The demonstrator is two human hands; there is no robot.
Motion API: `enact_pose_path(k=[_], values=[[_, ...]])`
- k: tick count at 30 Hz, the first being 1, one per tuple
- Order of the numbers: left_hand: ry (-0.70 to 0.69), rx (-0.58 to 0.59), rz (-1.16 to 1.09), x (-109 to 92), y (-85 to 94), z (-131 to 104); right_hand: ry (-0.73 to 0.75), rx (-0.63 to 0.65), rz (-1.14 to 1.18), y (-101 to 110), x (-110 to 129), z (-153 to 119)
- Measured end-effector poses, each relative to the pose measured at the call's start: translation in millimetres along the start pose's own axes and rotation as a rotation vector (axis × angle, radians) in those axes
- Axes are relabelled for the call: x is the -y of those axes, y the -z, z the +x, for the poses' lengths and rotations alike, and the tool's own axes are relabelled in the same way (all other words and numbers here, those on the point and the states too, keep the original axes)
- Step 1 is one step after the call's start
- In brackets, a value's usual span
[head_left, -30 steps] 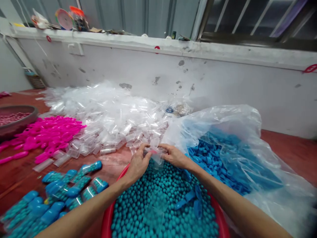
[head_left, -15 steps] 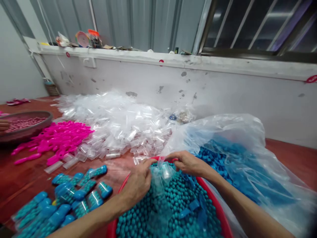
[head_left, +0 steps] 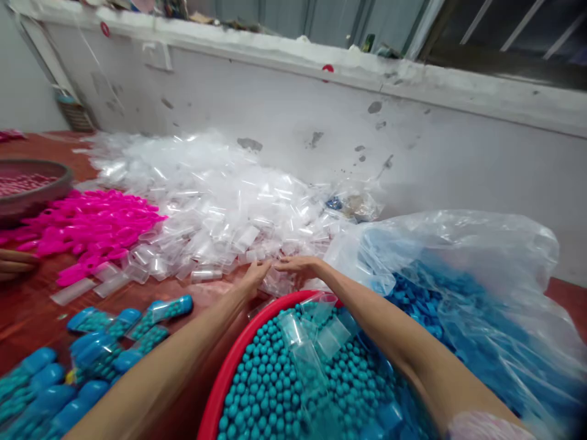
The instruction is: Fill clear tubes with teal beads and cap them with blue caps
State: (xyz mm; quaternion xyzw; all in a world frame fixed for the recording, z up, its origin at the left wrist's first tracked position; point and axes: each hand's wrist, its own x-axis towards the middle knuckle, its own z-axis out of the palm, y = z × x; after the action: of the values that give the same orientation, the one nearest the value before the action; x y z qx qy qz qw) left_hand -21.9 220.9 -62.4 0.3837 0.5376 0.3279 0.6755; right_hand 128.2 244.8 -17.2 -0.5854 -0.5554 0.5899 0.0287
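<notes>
As I seemingly gather clear tubes [head_left: 215,214], whether left hand [head_left: 255,276] or right hand [head_left: 301,264] grips any, I can't tell; cupping inward suits.

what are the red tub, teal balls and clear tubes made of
Red tub: probably smooth plastic, by its even colour and slight sheen. Teal balls: perhaps plastic, semi-glossy with small highlights, but that is uncertain. Clear tubes: likely thin, shiny plastic, since balls show through those inside.

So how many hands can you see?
3: the left hand and right hand at the clear pile's near edge, and another person's hand, partly cut off, by the pink pieces.
</notes>
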Motion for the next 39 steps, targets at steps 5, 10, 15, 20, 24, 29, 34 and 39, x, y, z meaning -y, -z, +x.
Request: enact_pose_path(k=[5,10,15,20,24,29,34,39], values=[[0.002,0.021,-0.075,-4.4,-14.1,2.7,-0.016,0.114,0.087,-3.6,-7.4,5.1],[-0.073,-0.027,-0.072,-32.9,-19.1,-15.3,0.05,0.071,0.162,3.7,8.6,-23.0],[-0.247,-0.059,-0.024,-66.7,-35.7,-56.9,0.308,-0.028,0.157,11.7,26.0,-84.2],[-0.577,-0.111,0.277,-46.4,-47.1,-94.5,0.539,-0.198,-0.008,-8.9,-1.3,-132.3],[-0.747,-0.125,0.665,-17.9,-49.1,-107.4,0.585,-0.232,-0.247,-26.9,-27.3,-136.6],[-0.814,-0.149,0.764,-6.5,-55.6,-122.2,0.629,-0.461,-0.594,-34.9,-30.6,-153.0],[-0.987,-0.19,0.969,4.8,-48.3,-134.3,0.639,-0.687,-0.819,-65.9,-48.9,-198.8],[-1.13,-0.341,1.164,15.2,-38.0,-157.1,0.452,-0.798,-1.121,-94.6,-84.3,-206.8]])
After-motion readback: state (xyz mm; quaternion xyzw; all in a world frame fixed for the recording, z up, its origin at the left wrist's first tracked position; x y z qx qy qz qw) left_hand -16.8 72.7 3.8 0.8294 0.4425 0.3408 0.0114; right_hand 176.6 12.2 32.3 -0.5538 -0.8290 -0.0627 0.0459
